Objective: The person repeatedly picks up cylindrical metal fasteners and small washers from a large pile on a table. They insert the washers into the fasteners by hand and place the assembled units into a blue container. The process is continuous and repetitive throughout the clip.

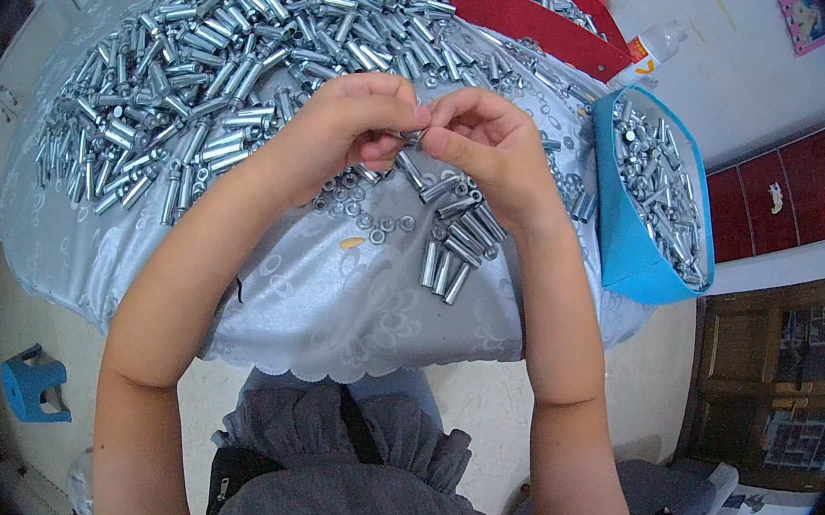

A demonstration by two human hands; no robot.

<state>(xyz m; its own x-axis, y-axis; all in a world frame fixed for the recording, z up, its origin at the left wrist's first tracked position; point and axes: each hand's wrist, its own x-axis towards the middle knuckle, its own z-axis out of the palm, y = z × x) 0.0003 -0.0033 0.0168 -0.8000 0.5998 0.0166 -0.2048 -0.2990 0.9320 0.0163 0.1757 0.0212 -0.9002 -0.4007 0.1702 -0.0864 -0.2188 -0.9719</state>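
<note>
Over the middle of the table my left hand (354,123) and my right hand (494,155) meet fingertip to fingertip. Both are closed in a pinch, and a bit of shiny metal shows between them, mostly hidden by the fingers. Just beneath the right hand lies a small group of silver metal sleeves (462,235). Loose hex nuts (386,223) are scattered on the cloth below the left hand. Beyond and to the left of my hands spreads a large heap of silver sleeve anchor bolts (221,67).
A shiny patterned tablecloth (318,293) covers the table. On the right stands a blue fabric bin (634,251) full of metal parts. Farther back are a red box (518,17) with more parts and a clear bottle (656,47). A blue stool (32,383) is on the floor at left.
</note>
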